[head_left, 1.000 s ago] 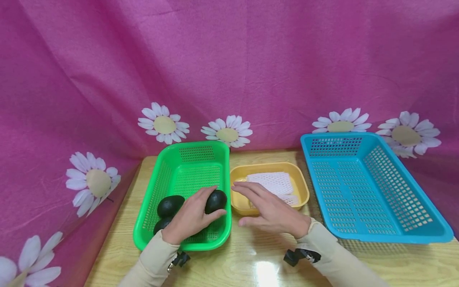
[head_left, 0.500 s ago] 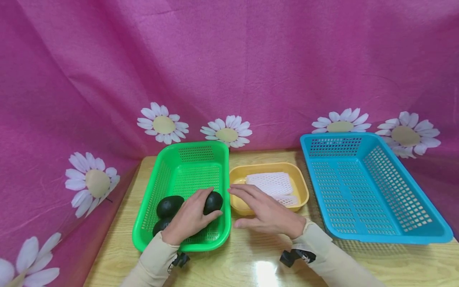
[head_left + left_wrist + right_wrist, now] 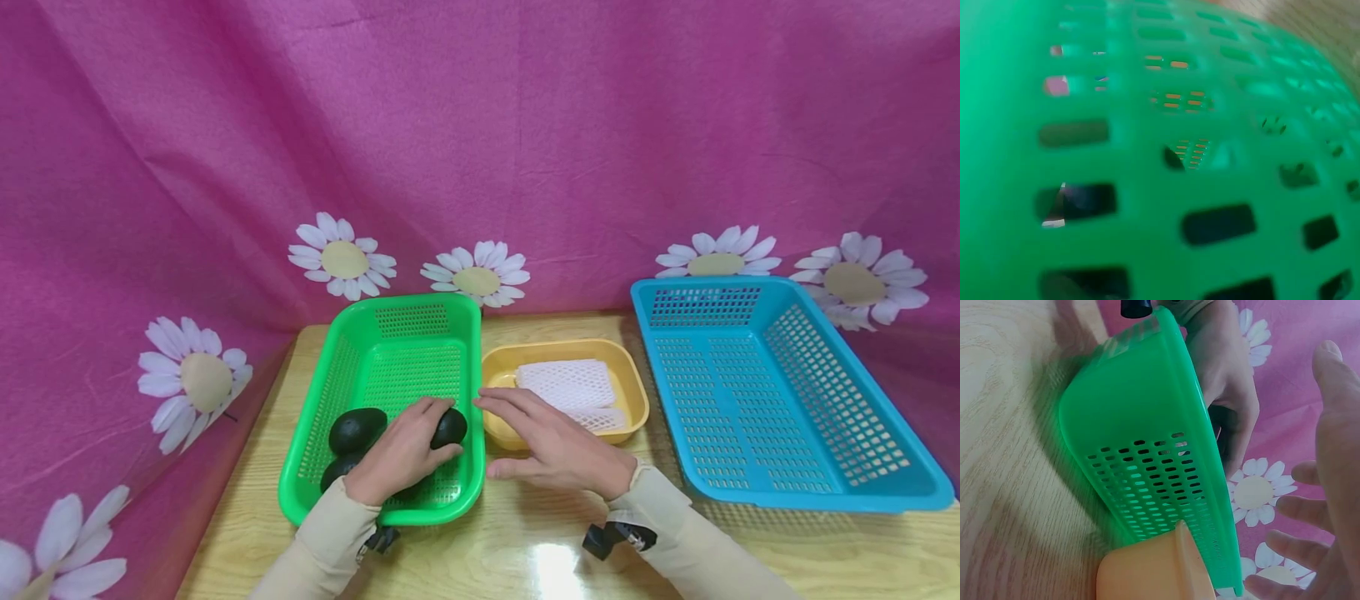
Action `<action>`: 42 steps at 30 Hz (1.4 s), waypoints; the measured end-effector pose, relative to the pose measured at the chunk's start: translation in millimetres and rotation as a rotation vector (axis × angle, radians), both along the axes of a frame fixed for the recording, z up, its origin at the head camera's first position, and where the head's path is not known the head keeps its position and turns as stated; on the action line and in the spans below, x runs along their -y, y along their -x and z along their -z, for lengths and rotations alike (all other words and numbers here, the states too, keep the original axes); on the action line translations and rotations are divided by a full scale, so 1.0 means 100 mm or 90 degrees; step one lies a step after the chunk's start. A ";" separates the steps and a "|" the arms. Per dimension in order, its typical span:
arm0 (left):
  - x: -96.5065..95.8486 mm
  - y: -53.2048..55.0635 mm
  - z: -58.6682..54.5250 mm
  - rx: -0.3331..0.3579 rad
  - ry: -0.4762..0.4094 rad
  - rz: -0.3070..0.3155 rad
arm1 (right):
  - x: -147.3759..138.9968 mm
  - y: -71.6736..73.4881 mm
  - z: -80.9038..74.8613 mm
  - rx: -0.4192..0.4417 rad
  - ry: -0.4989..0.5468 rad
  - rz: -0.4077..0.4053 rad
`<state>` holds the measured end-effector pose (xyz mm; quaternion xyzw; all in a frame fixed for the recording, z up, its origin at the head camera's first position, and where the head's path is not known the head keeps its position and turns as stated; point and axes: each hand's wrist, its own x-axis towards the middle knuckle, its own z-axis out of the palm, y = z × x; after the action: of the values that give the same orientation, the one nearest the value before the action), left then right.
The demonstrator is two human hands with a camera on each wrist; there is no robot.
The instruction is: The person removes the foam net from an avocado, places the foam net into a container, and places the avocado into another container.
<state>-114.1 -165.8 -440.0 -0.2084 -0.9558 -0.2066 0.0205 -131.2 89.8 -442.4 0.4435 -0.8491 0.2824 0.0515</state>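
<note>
In the head view my left hand (image 3: 402,448) reaches into the green basket (image 3: 480,367) and grips a dark avocado (image 3: 450,427) between thumb and fingers, low near the basket's right wall. More dark avocados (image 3: 357,431) lie to its left, partly covered by the hand. My right hand (image 3: 558,446) hovers with fingers straight and thumb apart, holding nothing, over the near left rim of the yellow basin (image 3: 636,379). White foam net sleeves (image 3: 566,383) lie in that basin. The left wrist view is filled by the slotted wall of the green basket (image 3: 1147,187).
A large blue basket (image 3: 731,408) stands on the right of the wooden table (image 3: 517,550). Behind everything hangs a magenta cloth (image 3: 480,150) with daisies. The yellow basin's edge (image 3: 1147,569) stands close against the green basket in the right wrist view.
My left hand and its avocado have shifted slightly left and lower in the basket. My right hand has moved a little left, toward the green basket's rim.
</note>
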 end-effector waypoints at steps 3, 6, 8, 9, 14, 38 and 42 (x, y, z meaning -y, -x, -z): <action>-0.01 0.01 0.01 0.004 0.002 0.007 | 0.00 -0.01 0.00 -0.005 -0.001 -0.001; -0.01 0.02 0.01 0.007 0.003 0.013 | -0.01 -0.01 0.01 -0.004 -0.003 0.001; -0.01 0.02 0.02 0.008 0.006 0.018 | -0.01 -0.01 0.01 -0.003 -0.006 0.002; -0.01 0.02 0.02 0.009 0.008 0.020 | -0.01 -0.01 0.01 0.000 -0.007 0.002; 0.00 0.01 0.04 0.012 0.031 0.027 | -0.01 -0.03 0.02 0.015 -0.009 0.003; 0.02 0.05 0.01 0.016 0.051 -0.006 | -0.12 0.02 0.00 -0.028 -0.018 0.019; 0.04 0.04 -0.02 0.001 0.053 -0.020 | -0.18 0.02 -0.06 -0.030 -0.031 0.031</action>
<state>-117.7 -170.0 -438.3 -0.1938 -0.9667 -0.1663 0.0143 -132.9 107.4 -436.9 0.4303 -0.8649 0.2494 0.0677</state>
